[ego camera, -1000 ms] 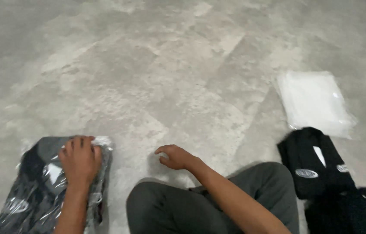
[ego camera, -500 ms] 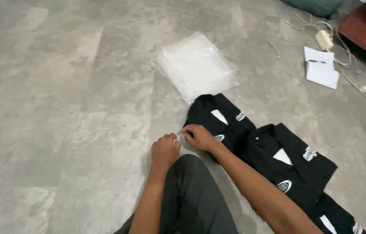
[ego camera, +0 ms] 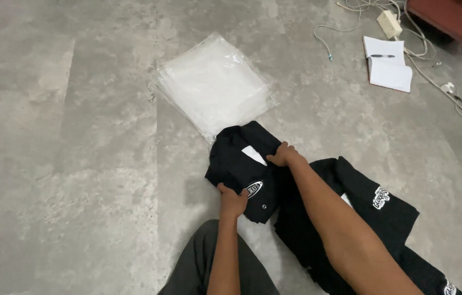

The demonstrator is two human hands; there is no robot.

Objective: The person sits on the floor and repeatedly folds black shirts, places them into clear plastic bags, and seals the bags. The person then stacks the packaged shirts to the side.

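Observation:
A folded black garment (ego camera: 239, 164) with a white oval patch lies on the grey floor just below a stack of clear plastic bags (ego camera: 214, 84). My left hand (ego camera: 232, 199) grips the garment's near edge, beside the patch. My right hand (ego camera: 284, 155) grips its far right edge, next to a white tag. Both arms reach forward over my knee in dark trousers (ego camera: 198, 267). Under my right forearm lie more black garments (ego camera: 373, 213) with white patches, spreading to the lower right.
An open notebook (ego camera: 388, 70) with a pen on it lies at the upper right. White cables (ego camera: 444, 82) and a small white adapter (ego camera: 389, 23) trail across the floor there. A red-brown piece of furniture (ego camera: 455, 16) stands in the top right corner.
My view swung right, away from a bagged garment that my left hand pressed. Both hands came together and now hold the folded black garment.

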